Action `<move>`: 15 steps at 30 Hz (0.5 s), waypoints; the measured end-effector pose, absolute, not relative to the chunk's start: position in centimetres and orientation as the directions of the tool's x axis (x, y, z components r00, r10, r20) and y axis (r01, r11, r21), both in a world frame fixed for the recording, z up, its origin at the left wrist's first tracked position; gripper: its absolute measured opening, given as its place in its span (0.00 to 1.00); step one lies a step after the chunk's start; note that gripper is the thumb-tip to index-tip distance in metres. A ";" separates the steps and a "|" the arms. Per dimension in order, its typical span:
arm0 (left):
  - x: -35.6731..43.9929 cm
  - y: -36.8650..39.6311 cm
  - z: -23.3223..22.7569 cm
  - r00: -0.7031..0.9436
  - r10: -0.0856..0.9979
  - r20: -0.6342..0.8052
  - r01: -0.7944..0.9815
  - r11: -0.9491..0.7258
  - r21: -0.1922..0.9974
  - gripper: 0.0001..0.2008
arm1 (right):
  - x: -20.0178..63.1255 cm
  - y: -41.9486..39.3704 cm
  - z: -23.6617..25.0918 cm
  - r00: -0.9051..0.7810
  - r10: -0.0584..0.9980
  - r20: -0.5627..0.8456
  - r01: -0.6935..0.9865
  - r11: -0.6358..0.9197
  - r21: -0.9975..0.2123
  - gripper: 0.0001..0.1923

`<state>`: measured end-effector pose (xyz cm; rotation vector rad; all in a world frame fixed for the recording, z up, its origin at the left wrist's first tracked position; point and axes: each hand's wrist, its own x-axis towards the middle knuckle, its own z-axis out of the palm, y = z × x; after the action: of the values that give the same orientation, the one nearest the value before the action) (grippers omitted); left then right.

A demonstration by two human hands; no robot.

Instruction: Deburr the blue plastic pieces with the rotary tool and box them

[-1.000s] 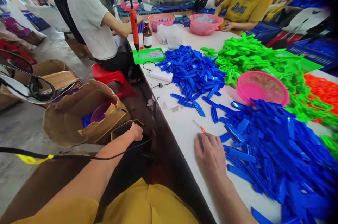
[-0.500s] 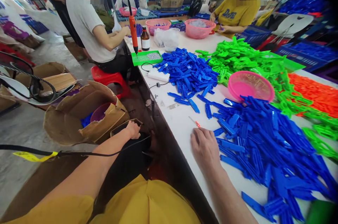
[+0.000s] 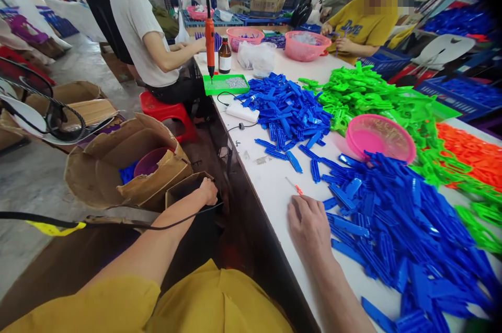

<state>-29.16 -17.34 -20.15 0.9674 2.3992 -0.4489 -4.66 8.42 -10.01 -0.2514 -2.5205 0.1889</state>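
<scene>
My left hand (image 3: 209, 191) is low on the left, at the rim of a dark-lined cardboard box (image 3: 183, 185) beside the table. Its fingers are curled; what they hold, if anything, is hidden. On the white table, my right hand (image 3: 310, 223) rests with the back up and fingers bent under. A thin tool (image 3: 298, 189) with a metal shaft and orange-red grip pokes out from its fingertips, the rear end hidden. Just right of that hand spreads a large heap of blue plastic pieces (image 3: 392, 218). Another blue heap (image 3: 290, 108) lies farther back.
A pink bowl (image 3: 364, 139), green pieces (image 3: 364, 92) and orange pieces (image 3: 470, 150) lie right. An orange electric screwdriver (image 3: 210, 45) hangs over a green tray (image 3: 212, 86) of small parts, near a brown bottle (image 3: 225, 56). Co-workers sit beyond. A black cable (image 3: 129, 225) crosses my left arm.
The view has shifted slightly, moving the scene right and down. My left hand has moved a little to the right at the box, showing more of its dark inside. My right hand stays put.
</scene>
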 end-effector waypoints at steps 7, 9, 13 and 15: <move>-28.4 -15.2 -20.8 -0.598 0.556 -0.578 0.722 0.686 -0.087 0.20 | -4.9 8.4 -9.9 -0.808 0.226 0.545 0.144 0.971 -0.189 0.10; -28.5 -14.9 -20.6 -0.592 0.555 -0.585 0.727 0.680 -0.091 0.20 | -5.0 8.3 -9.7 -0.810 0.243 0.534 0.169 0.968 -0.183 0.10; -28.5 -14.6 -19.9 -0.605 0.553 -0.573 0.725 0.680 -0.108 0.20 | -5.1 8.2 -9.7 -0.804 0.254 0.537 0.194 0.967 -0.166 0.08; -28.6 -14.8 -19.3 -0.620 0.554 -0.555 0.718 0.686 -0.118 0.20 | -5.2 8.2 -9.7 -0.798 0.245 0.551 0.187 0.969 -0.160 0.08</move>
<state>-28.56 -14.81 -19.31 0.9812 2.4134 -0.4550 -5.16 8.18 -9.69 -0.3032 -2.5174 0.1292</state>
